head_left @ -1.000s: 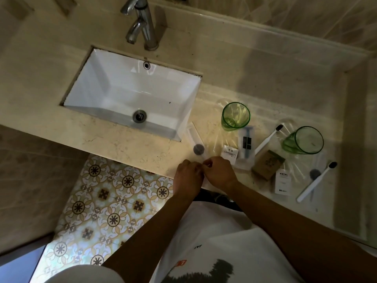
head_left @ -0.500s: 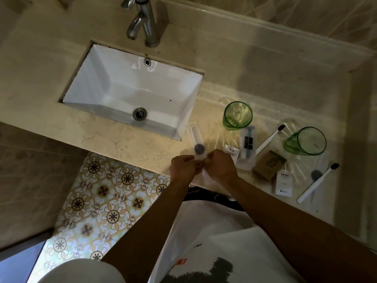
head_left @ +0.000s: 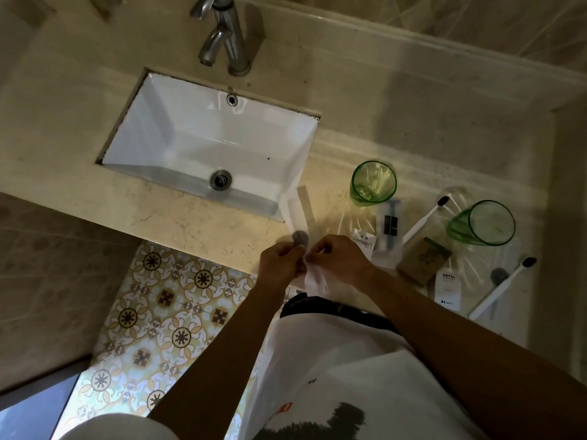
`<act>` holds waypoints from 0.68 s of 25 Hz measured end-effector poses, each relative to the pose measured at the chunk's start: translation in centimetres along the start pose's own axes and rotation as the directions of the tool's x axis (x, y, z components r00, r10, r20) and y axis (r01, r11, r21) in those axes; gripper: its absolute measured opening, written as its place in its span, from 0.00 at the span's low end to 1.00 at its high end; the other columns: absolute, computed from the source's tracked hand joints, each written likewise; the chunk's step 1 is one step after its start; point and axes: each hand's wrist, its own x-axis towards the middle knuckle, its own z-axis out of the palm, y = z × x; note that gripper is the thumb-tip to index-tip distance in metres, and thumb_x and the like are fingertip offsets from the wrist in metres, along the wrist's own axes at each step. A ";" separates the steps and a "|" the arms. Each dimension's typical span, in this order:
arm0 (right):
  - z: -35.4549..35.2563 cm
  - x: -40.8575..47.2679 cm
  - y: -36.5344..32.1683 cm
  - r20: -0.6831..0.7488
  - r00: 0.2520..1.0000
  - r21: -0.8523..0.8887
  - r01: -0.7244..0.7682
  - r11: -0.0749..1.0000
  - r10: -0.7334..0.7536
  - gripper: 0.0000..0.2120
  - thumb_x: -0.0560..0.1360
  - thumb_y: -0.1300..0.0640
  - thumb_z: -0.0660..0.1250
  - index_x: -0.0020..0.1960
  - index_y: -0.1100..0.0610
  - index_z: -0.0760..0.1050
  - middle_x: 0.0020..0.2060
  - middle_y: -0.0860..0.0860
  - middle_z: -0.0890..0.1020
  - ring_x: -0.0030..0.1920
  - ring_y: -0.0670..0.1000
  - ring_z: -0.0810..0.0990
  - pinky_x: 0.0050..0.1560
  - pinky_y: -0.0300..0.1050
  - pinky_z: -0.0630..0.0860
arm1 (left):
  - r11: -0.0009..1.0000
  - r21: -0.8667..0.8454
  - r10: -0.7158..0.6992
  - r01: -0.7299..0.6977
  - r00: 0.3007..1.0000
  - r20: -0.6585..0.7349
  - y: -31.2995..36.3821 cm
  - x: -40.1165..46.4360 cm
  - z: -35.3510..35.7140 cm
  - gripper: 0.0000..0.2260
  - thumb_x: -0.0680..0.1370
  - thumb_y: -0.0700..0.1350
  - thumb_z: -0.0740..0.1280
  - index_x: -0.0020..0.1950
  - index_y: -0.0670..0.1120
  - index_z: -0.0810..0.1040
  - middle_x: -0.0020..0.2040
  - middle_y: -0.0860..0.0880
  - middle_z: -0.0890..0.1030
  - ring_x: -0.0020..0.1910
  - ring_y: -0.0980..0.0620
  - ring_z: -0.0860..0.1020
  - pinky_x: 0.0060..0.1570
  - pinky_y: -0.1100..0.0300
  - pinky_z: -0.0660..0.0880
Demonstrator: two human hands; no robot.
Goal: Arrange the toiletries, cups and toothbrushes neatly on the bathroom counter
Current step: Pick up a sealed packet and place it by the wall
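My left hand [head_left: 279, 265] and my right hand [head_left: 336, 260] meet at the counter's front edge, both pinching a small white sachet [head_left: 314, 277] that hangs between them. Just beyond my fingers lies a clear toothbrush wrapper [head_left: 300, 214] with a dark round spot. To the right stand two green cups: one upright [head_left: 373, 182], one tilted [head_left: 482, 222]. Two white toothbrushes with dark bristles lie on the counter, one [head_left: 425, 219] between the cups, one [head_left: 502, 289] at far right. A wrapped razor [head_left: 389, 227], a brown soap box [head_left: 424, 262] and a white hotel sachet [head_left: 448, 289] lie among them.
The white sink [head_left: 203, 147] with a chrome tap [head_left: 227, 36] fills the counter's left half. A raised ledge [head_left: 413, 36] runs along the back wall and a side wall closes the right end. Patterned floor tiles [head_left: 165, 312] show below the counter edge.
Both hands have stayed together on the small sachet, shifting slightly toward the counter. The sachet now hangs visibly below my fingers. The items on the counter have not moved.
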 end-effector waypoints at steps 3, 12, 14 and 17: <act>-1.3 -0.5 -0.6 0.000 0.999 0.107 0.039 0.993 -0.040 0.09 0.72 0.49 0.74 0.48 0.53 0.80 0.37 0.48 0.82 0.37 0.46 0.79 0.37 0.38 0.71 | 0.995 -0.083 0.067 -0.063 0.997 0.045 1.6 -0.8 -0.8 0.07 0.78 0.40 0.70 0.50 0.36 0.82 0.47 0.36 0.85 0.43 0.42 0.84 0.45 0.48 0.82; -9.9 -3.0 -3.6 -0.139 0.981 0.336 0.175 0.925 -0.135 0.05 0.75 0.55 0.70 0.41 0.54 0.80 0.32 0.52 0.78 0.32 0.48 0.74 0.36 0.44 0.71 | 0.956 -0.003 0.284 -0.294 0.919 0.273 10.0 -1.9 4.8 0.06 0.78 0.39 0.70 0.52 0.38 0.83 0.49 0.37 0.85 0.50 0.37 0.84 0.52 0.44 0.81; -12.5 -3.5 -3.1 -0.164 0.981 0.417 0.165 0.894 -0.104 0.05 0.75 0.52 0.71 0.44 0.54 0.80 0.35 0.52 0.79 0.33 0.49 0.75 0.36 0.44 0.73 | 0.955 0.004 0.282 -0.298 0.911 0.302 11.7 -1.5 7.7 0.07 0.77 0.38 0.71 0.53 0.38 0.84 0.50 0.36 0.85 0.51 0.35 0.84 0.53 0.42 0.81; -16.6 -4.2 -1.3 -0.196 0.978 0.367 0.137 0.920 -0.067 0.08 0.74 0.48 0.71 0.46 0.52 0.80 0.38 0.51 0.84 0.37 0.52 0.82 0.40 0.47 0.79 | 0.957 0.016 0.270 -0.291 0.906 0.325 14.0 -1.1 12.7 0.07 0.76 0.39 0.73 0.51 0.37 0.84 0.47 0.37 0.86 0.46 0.37 0.84 0.47 0.47 0.82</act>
